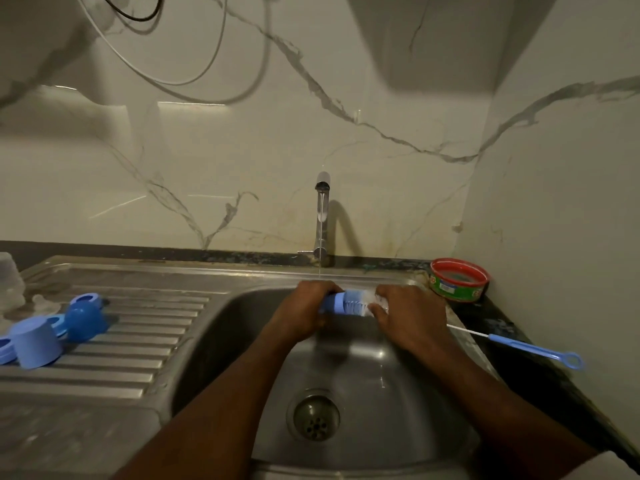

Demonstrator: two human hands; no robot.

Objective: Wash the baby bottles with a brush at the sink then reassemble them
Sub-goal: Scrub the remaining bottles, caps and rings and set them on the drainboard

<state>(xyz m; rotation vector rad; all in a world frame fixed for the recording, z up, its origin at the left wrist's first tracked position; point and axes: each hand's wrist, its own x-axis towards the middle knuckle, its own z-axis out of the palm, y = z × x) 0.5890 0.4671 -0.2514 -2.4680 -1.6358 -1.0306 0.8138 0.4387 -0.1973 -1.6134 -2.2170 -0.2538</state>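
A clear baby bottle [375, 304] is being held on its side over the back of the sink basin [398, 393], straight in front of the faucet [322, 216], from which a thin stream of water is being let down just behind the two hands. The bottle is being gripped by the right hand [405, 313], whose fingers are curled over its clear body, while the blue handle of the bottle brush [348, 302] is being clasped in the closed left hand [308, 306]; the brush's bristled head is being kept at the bottle's mouth, between the two hands. Open room is being left below them, where the basin floor and the drain [314, 416] are being crossed only by the forearms. To the left of the faucet, on the ridged drainboard [138, 341], blue bottle caps and rings [52, 336] are being kept close to the drainboard's left edge, well apart from the basin rim. To the right of the faucet, a red-rimmed green tub [459, 280] is being kept against the corner of the wall on the dark desk [512, 327], and a thin blue nipple brush [519, 346] is being left lying across the narrow strip of desk, its white wire tip pointed at the basin's right edge.
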